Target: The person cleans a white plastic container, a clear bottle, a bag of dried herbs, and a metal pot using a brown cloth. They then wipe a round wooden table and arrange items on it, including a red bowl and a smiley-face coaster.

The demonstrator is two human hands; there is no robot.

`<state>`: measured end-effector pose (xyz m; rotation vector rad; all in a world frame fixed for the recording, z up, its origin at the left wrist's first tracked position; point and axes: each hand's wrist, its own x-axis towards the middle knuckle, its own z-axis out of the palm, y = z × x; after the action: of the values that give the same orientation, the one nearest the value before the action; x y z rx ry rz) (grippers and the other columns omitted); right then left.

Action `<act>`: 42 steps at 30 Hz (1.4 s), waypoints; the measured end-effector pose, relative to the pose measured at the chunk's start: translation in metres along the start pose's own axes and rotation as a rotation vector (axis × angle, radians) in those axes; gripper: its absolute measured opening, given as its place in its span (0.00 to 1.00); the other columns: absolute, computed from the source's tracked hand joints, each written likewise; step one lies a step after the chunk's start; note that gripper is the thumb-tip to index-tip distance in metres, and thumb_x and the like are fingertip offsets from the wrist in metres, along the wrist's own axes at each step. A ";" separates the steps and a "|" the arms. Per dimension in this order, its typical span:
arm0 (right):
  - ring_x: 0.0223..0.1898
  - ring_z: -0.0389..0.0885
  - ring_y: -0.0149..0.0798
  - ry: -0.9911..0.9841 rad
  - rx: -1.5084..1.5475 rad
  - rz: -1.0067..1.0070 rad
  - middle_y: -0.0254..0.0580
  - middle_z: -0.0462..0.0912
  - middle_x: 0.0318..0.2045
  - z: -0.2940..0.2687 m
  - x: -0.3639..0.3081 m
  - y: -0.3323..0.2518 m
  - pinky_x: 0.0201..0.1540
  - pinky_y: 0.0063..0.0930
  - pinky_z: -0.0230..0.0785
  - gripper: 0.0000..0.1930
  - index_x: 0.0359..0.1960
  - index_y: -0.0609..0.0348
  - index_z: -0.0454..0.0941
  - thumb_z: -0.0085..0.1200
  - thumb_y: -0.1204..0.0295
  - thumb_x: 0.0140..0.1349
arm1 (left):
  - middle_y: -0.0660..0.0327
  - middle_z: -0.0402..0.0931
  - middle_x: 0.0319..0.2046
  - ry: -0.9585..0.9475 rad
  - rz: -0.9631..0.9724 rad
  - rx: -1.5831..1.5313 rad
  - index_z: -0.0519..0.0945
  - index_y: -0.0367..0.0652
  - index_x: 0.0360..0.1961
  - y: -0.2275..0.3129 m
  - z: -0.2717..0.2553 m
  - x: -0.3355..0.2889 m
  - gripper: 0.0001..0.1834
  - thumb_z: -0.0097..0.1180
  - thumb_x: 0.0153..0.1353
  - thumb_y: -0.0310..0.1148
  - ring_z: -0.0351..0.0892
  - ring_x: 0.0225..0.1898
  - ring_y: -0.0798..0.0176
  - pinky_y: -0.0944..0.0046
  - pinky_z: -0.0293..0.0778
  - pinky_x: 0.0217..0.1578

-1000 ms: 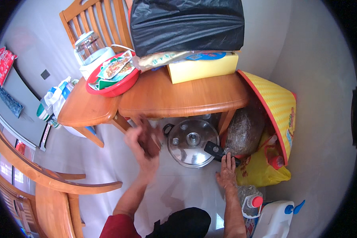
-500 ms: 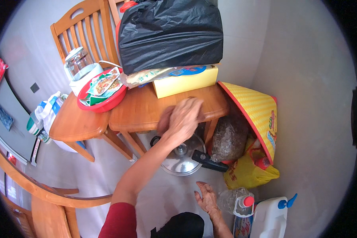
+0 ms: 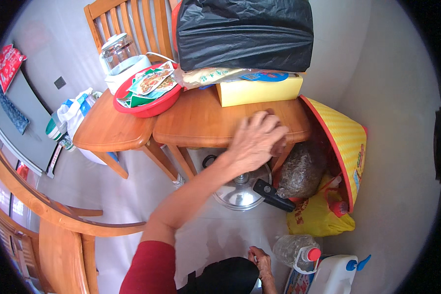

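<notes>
Over the right front of a wooden chair seat, I see the person's left hand palm down, arm stretched across from a red sleeve. Its fingers are bent and pressed over a brown cloth, or something like one; blur and the hand itself hide most of it, so I judge the grip only by the edges that show. The flat hold probably keeps the cloth against the wood.

Low down, the right hand rests beside black clothing, near a clear bottle. Its fingers look curled, but I cannot tell whether they pinch anything.

Farther back on the seat, a yellow box sits beneath a big black plastic bag, leaving the front edge bare for the hand. To the left, a red bowl keeps loose packets together. Partly under the chair is a silver pot lid, its black handle pointing outward, perhaps tucked there to save floor space.
</notes>
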<state>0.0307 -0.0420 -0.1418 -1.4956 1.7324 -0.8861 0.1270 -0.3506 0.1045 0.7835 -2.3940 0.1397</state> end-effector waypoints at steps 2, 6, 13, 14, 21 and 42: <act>0.36 0.81 0.52 -0.042 -0.015 0.046 0.49 0.81 0.35 -0.003 -0.011 0.003 0.38 0.38 0.73 0.14 0.45 0.55 0.76 0.57 0.75 0.54 | 0.57 0.70 0.48 -0.014 -0.108 0.101 0.75 0.51 0.47 -0.018 -0.023 -0.025 0.20 0.57 0.50 0.32 0.66 0.53 0.51 0.50 0.66 0.44; 0.40 0.80 0.53 -0.147 -0.005 0.113 0.50 0.81 0.39 0.001 -0.028 0.014 0.41 0.40 0.73 0.18 0.47 0.55 0.76 0.58 0.74 0.53 | 0.57 0.69 0.48 0.195 -0.382 0.466 0.75 0.51 0.47 -0.074 -0.051 -0.086 0.19 0.58 0.51 0.33 0.66 0.51 0.50 0.50 0.65 0.44; 0.49 0.76 0.55 -0.291 -0.067 0.100 0.51 0.77 0.48 0.009 -0.046 0.037 0.51 0.42 0.70 0.24 0.51 0.52 0.74 0.61 0.73 0.48 | 0.54 0.66 0.51 0.586 -0.522 0.529 0.74 0.48 0.50 -0.078 -0.039 -0.118 0.23 0.59 0.50 0.24 0.64 0.52 0.48 0.49 0.60 0.53; 0.49 0.76 0.55 -0.317 -0.091 0.110 0.51 0.77 0.49 0.006 -0.044 0.032 0.51 0.42 0.70 0.24 0.51 0.53 0.74 0.61 0.73 0.48 | 0.53 0.66 0.51 0.558 -0.460 0.516 0.74 0.48 0.50 -0.072 -0.034 -0.111 0.23 0.59 0.50 0.24 0.64 0.52 0.48 0.50 0.60 0.53; 0.48 0.77 0.53 -0.292 -0.163 0.043 0.51 0.78 0.47 0.008 -0.048 0.044 0.50 0.41 0.71 0.25 0.51 0.52 0.73 0.59 0.75 0.47 | 0.57 0.68 0.40 0.162 0.069 0.163 0.74 0.47 0.40 0.026 0.024 -0.029 0.13 0.50 0.52 0.33 0.70 0.44 0.52 0.56 0.68 0.42; 0.47 0.78 0.52 -0.332 -0.119 0.279 0.49 0.79 0.45 -0.002 -0.050 0.001 0.49 0.43 0.70 0.19 0.51 0.49 0.76 0.48 0.64 0.58 | 0.58 0.66 0.50 0.183 -0.205 0.586 0.77 0.55 0.48 -0.119 0.012 -0.194 0.21 0.55 0.50 0.30 0.67 0.52 0.54 0.57 0.68 0.49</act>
<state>0.0343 0.0079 -0.1383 -1.3428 1.7095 -0.3738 0.3126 -0.3538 -0.0285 1.2121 -2.0936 0.8170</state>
